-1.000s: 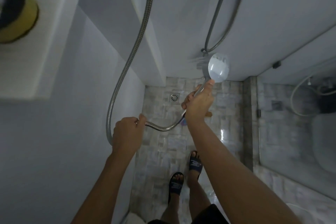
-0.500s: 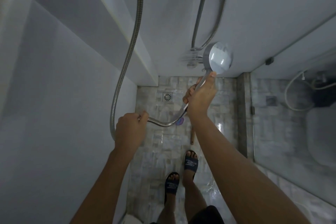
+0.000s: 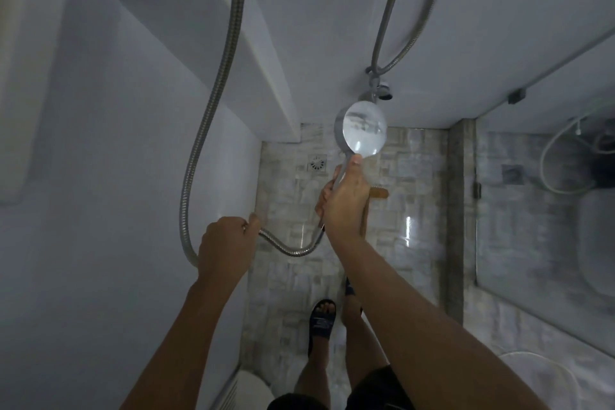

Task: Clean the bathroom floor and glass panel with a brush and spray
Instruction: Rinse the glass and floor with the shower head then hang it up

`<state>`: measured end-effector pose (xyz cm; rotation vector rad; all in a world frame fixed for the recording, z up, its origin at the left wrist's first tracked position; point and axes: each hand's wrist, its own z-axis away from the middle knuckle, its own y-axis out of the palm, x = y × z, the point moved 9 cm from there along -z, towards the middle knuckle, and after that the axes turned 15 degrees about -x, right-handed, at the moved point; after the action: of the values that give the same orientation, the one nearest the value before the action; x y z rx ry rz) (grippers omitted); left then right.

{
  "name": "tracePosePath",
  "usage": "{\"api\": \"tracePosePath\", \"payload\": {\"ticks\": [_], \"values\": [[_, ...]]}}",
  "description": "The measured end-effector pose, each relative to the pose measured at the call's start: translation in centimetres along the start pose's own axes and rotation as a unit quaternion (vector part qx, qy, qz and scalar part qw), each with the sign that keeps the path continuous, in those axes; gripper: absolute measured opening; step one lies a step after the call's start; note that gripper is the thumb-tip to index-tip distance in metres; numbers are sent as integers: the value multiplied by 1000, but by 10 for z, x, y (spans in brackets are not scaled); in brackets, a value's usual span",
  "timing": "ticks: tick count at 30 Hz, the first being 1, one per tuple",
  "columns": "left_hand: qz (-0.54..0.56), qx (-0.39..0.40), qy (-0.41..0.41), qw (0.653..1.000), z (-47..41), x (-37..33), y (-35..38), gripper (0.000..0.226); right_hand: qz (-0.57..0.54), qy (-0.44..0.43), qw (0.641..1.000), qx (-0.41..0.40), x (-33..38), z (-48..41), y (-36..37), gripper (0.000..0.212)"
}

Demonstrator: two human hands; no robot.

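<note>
Curling round the metal hose, the left hand sat nearer. The right hand gripped the shower head, handle pointing up and away. Directly below on the floor lay the brush, with the glass panel rightward.

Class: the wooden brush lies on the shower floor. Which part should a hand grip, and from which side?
Grip the brush by its long handle, from above, near the end toward the feet: it lies flat on the floor, head toward the far wall. The right hand hides part.
</note>
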<state>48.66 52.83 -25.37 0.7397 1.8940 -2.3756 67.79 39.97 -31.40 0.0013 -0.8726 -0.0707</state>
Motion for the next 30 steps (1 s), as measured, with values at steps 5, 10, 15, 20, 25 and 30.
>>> {"api": "tracePosePath", "payload": {"ticks": [5, 10, 15, 20, 25, 30], "values": [[-8, 14, -10, 1000, 21, 27, 2, 61, 9, -11, 1000, 5, -21, 22, -10, 72], [-11, 25, 0, 1000, 43, 55, -2, 60, 13, -17, 1000, 18, -42, 50, -22, 81], [-27, 43, 2, 999, 71, 85, -2, 61, 43, -20, 999, 5, -72, 75, -43, 60], [-30, 59, -12, 998, 98, 125, 1, 61, 80, -47, 995, 31, -106, 109, -56, 50], [-33, 63, -25, 997, 121, 149, -3, 61, 85, -42, 995, -32, -128, 123, -86, 51], [-29, 80, -27, 996, 140, 150, -1, 60, 82, -60, 993, -66, -130, 129, -111, 52]]}}
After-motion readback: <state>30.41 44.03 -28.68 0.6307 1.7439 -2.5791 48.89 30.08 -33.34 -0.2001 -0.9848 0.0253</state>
